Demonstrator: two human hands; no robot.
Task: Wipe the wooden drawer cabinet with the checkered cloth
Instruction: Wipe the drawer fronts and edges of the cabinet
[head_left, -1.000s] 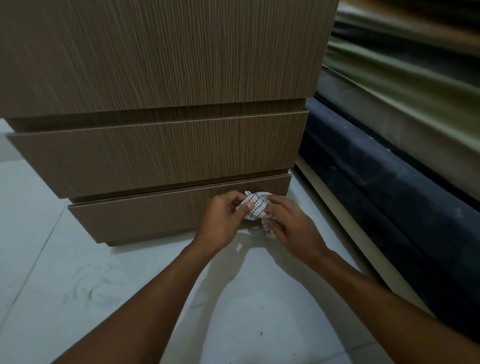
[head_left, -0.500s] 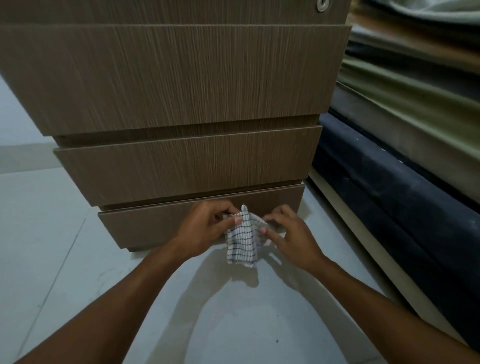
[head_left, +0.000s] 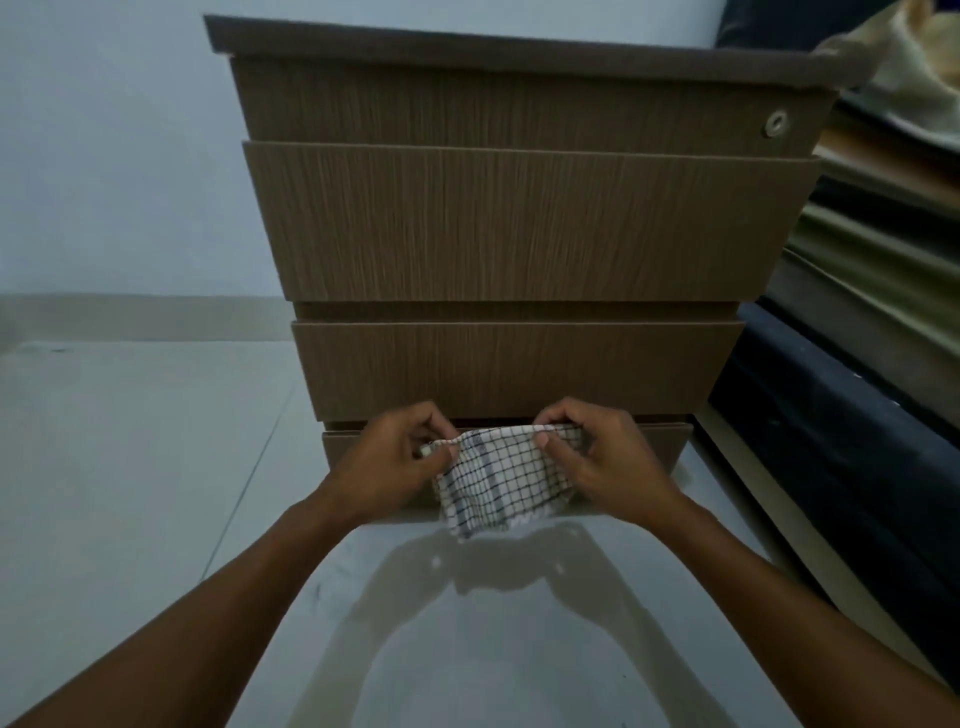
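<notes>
A brown wooden drawer cabinet (head_left: 524, 223) with three drawer fronts stands on the pale tiled floor ahead of me. Stretched between both hands hangs the white checkered cloth (head_left: 501, 480), in front of the lowest drawer (head_left: 660, 447). My left hand (head_left: 400, 462) pinches the cloth's upper left corner. My right hand (head_left: 597, 457) pinches its upper right edge. The cloth's lower part droops toward the floor, and it covers the middle of the lowest drawer front.
A dark bed base (head_left: 841, 467) with stacked green and grey bedding (head_left: 883, 270) runs along the right of the cabinet. A pale wall (head_left: 119, 156) stands behind on the left. A round metal lock (head_left: 776, 123) sits at the cabinet's upper right. Tiled floor (head_left: 130, 467) spreads to the left.
The cloth went from bunched against the lowest drawer to spread open between both hands, which moved apart. My view pulled back and up, now showing the cabinet's top.
</notes>
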